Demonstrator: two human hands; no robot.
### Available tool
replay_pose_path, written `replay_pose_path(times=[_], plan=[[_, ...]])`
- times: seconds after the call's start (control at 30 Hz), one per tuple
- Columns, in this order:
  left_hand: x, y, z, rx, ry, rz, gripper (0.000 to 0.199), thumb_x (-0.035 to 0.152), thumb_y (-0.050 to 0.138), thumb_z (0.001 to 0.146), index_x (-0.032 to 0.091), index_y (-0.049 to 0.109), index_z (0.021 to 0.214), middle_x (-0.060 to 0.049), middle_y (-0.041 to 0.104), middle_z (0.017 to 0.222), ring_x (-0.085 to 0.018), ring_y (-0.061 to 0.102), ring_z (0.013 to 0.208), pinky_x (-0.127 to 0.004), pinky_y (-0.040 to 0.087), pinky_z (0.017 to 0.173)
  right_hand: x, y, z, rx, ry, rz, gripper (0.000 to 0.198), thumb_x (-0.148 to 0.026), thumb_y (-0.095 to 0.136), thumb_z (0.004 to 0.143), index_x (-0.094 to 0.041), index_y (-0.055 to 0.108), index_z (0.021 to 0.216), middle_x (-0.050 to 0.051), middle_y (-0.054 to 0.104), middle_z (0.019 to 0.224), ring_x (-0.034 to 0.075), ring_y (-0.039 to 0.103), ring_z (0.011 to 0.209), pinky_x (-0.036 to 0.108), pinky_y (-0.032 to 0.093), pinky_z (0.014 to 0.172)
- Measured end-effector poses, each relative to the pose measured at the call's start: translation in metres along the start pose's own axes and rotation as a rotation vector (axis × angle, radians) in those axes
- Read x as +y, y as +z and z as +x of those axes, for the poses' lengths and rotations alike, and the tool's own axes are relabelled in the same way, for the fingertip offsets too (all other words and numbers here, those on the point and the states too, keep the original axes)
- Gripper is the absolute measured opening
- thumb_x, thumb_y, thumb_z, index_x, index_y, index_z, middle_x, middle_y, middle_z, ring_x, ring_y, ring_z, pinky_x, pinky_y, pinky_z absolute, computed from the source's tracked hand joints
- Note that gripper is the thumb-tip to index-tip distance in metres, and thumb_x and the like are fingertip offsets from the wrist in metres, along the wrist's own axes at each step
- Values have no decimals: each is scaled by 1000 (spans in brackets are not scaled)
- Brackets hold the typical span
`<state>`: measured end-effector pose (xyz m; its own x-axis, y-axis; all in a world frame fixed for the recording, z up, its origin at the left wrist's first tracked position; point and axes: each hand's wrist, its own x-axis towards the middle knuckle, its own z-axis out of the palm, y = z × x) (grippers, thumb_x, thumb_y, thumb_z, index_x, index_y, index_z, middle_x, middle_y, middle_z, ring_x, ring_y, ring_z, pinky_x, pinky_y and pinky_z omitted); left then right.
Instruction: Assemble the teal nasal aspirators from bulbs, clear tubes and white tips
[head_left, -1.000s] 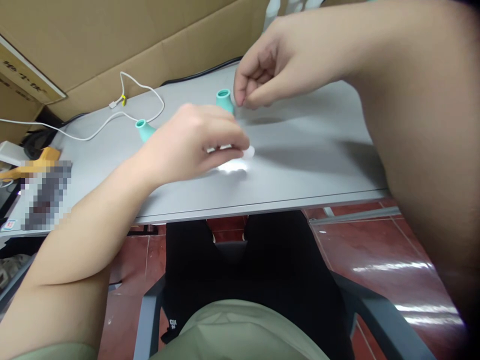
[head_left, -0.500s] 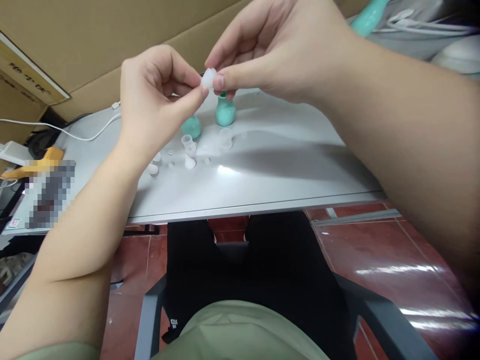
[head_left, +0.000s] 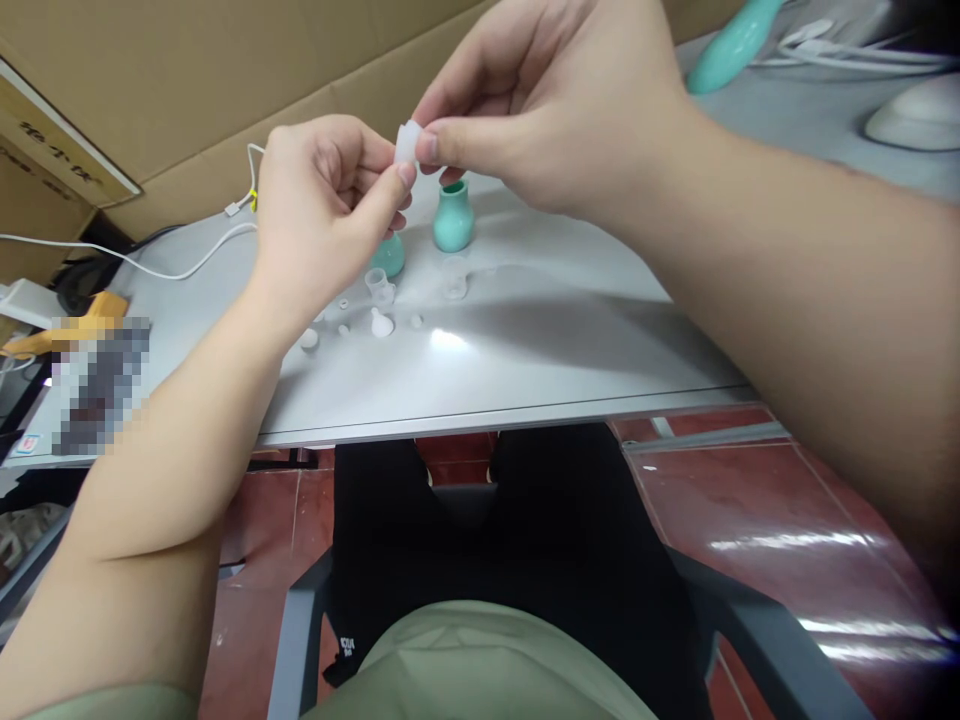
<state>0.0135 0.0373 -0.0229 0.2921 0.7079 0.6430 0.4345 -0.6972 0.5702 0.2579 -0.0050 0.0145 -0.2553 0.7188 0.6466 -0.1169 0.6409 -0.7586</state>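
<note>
A small translucent white plastic piece (head_left: 406,143) is pinched between both hands above the table; its exact kind cannot be made out. My left hand (head_left: 337,185) grips its lower left side with thumb and fingers. On the other side, my right hand (head_left: 525,110) holds its edge between thumb and forefinger. Below the hands stands a turquoise vase-shaped bottle (head_left: 454,220) with an open neck. A second turquoise piece (head_left: 388,256) is partly hidden behind my left hand. Nearby lie a clear small cup (head_left: 380,287), a white funnel-shaped piece (head_left: 382,323) and several tiny white parts.
The grey table (head_left: 510,375) ends at a front edge above my lap. Cardboard (head_left: 225,80) rises behind it. A turquoise long-handled object (head_left: 731,50) and a white mouse-like object (head_left: 915,115) lie at the right. White cable (head_left: 180,277) and a yellow-orange item (head_left: 109,312) are at the left.
The white piece has turned and shifted slightly left and up in my fingers. My left hand has moved a little, and the bottle's neck now shows more.
</note>
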Motion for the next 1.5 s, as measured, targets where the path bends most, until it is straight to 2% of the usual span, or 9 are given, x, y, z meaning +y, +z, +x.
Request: replay_pose_path(times=[0.1,0.2,0.33,0.47,0.63,0.93,1.17,1.33,1.5], plan=[[19,-3,-4,-64,11,-3,79,109,96,93,32,79,100,4,84,89,-16,72,83,-47,62,73,-13,9,0,-189,131,5,23,-13,111,96,-14,93,110,1,88,82,18,83,74,26,78,78],[65,1,-18,-217,119,-44,73,106,83,106,36,84,128,1,86,96,-29,78,134,-58,68,101,-27,20,-2,-267,162,51,33,-29,113,100,-15,92,121,2,87,83,22,87,78,32,82,81],[128,7,-42,-238,205,-85,76,106,81,108,38,84,142,0,88,101,-34,73,153,-63,68,111,-26,22,-5,-272,131,37,32,-30,111,101,-15,92,122,3,89,88,24,89,85,33,82,85],[153,7,-50,-212,199,-78,77,105,84,106,38,85,144,0,88,101,-37,73,153,-65,69,112,-4,8,-6,-177,-4,-45,15,-16,104,102,-14,93,112,2,90,93,21,87,90,31,79,89],[152,1,-43,-182,202,-86,78,104,88,104,38,86,145,-1,87,98,-39,75,150,-66,69,112,12,2,-8,80,-136,-64,35,14,79,96,-16,95,84,-2,87,83,11,75,77,21,63,74],[120,6,-41,-124,215,-94,77,102,93,102,39,89,147,-2,85,92,-41,77,143,-67,70,112,4,3,1,5,22,-6,48,30,88,83,-17,83,80,-7,80,72,6,76,65,14,55,58],[74,-35,-27,-118,162,79,61,92,89,113,33,98,127,0,92,103,-24,76,91,-50,67,82,-37,-9,1,14,158,-38,53,37,72,93,-13,85,79,-6,81,68,9,80,60,12,64,58],[102,-57,-24,-282,205,279,23,41,81,126,36,102,120,-1,96,112,-23,77,92,-45,67,85,-51,-43,10,-371,362,-524,49,33,94,86,-16,100,86,-6,81,64,6,78,54,4,50,48],[98,-35,-39,-265,426,179,31,27,73,111,35,103,106,-4,90,90,-22,71,71,-46,58,71,-18,-67,26,-778,388,-709,45,14,115,72,-15,105,106,-6,87,78,7,72,57,15,45,50]])
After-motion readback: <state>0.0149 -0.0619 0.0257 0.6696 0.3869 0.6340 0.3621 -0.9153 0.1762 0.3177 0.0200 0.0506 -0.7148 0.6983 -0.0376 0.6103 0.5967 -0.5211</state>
